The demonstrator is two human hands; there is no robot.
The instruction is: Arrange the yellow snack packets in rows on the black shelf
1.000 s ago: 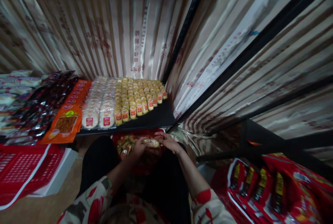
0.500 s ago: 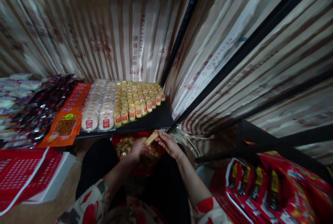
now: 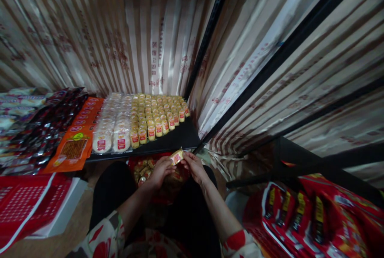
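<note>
A small gold-wrapped snack packet (image 3: 176, 157) with a red and white label is held between my two hands, above a red basket (image 3: 130, 165). My left hand (image 3: 162, 170) grips its left end, fingers closed. At its right end, the fingertips of my right hand (image 3: 193, 165) pinch the wrapper. More gold-wrapped packets (image 3: 144, 171) lie in the basket between my knees, partly hidden by my hands. Just beyond, rows of similar gold packets (image 3: 159, 122) stand on a black shelf (image 3: 180, 136).
Left of the gold rows are white round packs (image 3: 121, 138), an orange snack bag (image 3: 75, 142) and dark shiny packets (image 3: 39, 130). A red basket with a white handle (image 3: 27, 198) stands at lower left. Red bags (image 3: 300, 214) sit at lower right. Pleated curtains (image 3: 144, 42) hang behind.
The packet has been turned so its red and white label now faces up. My right fingers have closed on its right end. The view has shifted slightly.
</note>
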